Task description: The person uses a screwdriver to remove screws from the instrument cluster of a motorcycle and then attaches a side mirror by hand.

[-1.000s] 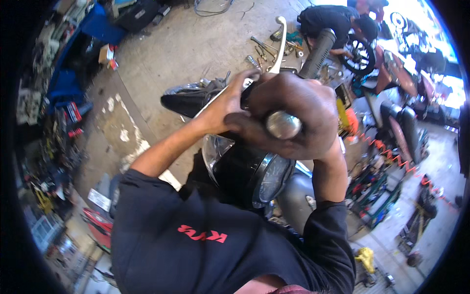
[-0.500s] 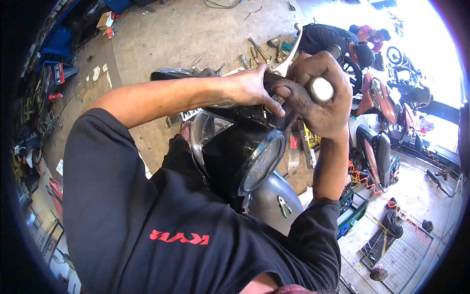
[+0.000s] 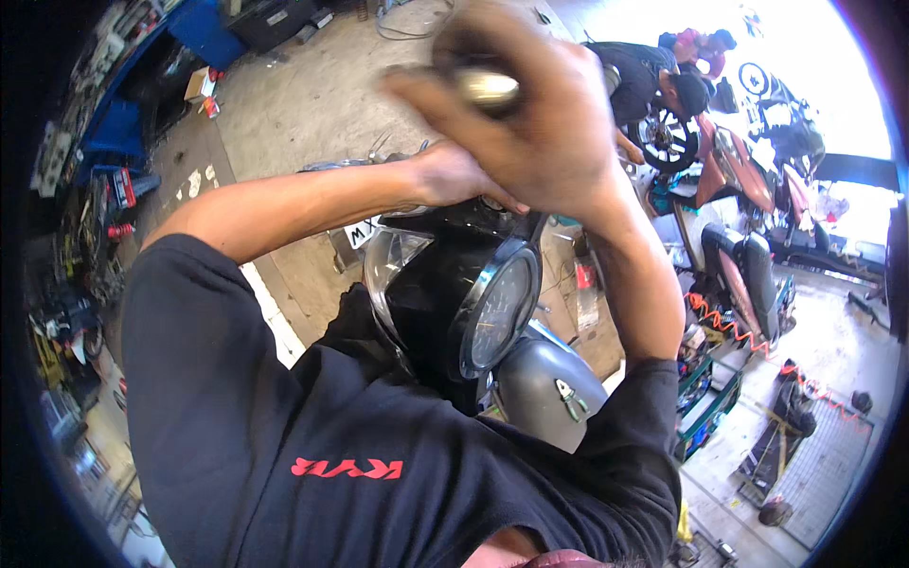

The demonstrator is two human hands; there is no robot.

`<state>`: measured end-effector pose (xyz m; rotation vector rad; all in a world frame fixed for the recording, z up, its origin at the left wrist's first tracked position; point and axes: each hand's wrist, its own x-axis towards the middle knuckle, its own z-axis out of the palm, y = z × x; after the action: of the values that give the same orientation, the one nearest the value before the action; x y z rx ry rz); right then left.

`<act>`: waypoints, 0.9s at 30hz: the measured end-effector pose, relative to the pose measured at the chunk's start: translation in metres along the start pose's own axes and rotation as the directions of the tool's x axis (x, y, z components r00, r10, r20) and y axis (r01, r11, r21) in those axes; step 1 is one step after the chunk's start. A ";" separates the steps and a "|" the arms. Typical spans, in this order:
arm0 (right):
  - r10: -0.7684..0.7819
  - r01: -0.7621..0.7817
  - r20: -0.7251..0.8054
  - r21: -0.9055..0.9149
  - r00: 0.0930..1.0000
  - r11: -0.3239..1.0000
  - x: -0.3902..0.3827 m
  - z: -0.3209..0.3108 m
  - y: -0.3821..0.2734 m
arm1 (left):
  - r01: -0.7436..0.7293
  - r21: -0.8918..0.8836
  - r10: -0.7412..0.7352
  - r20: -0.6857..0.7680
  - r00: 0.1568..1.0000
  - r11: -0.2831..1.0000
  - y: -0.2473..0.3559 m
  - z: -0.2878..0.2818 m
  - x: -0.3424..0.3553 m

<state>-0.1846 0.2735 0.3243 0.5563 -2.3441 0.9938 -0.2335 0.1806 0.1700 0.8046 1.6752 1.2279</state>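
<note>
Right grip (image 3: 547,123) farther left, green crate (image 3: 725,402) cluttered

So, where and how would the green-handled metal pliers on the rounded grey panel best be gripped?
Probably around both green handles, coming from above and the person's near side. The pliers lie exposed on top of the smooth, rounded grey panel, handles slightly spread and pointing toward the body, metal head pointing away.

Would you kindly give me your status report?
Right-hand grip: blurred, closed around round-ended metallic object. Left-hand grip: near black gauge housing, partly hidden. Green-handled pliers: on rounded grey panel.
</note>
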 end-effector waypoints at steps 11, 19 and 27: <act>0.485 -0.411 0.152 -0.353 0.861 0.841 -0.081 -0.092 0.027 | 0.188 0.146 -0.190 0.001 0.982 0.971 0.015 0.003 0.002; 0.557 -0.557 0.117 -0.037 0.822 0.830 -0.188 -0.074 0.083 | 0.041 0.214 -0.025 -0.075 0.997 0.976 0.013 0.007 -0.001; 0.469 -0.454 -0.008 0.236 0.883 0.859 -0.195 -0.052 0.108 | -0.031 0.345 0.012 0.057 0.998 0.938 0.036 0.006 0.003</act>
<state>-0.0767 0.4140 0.1790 0.0255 -2.3688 1.4862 -0.2291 0.1961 0.2029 1.0597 1.8695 0.9258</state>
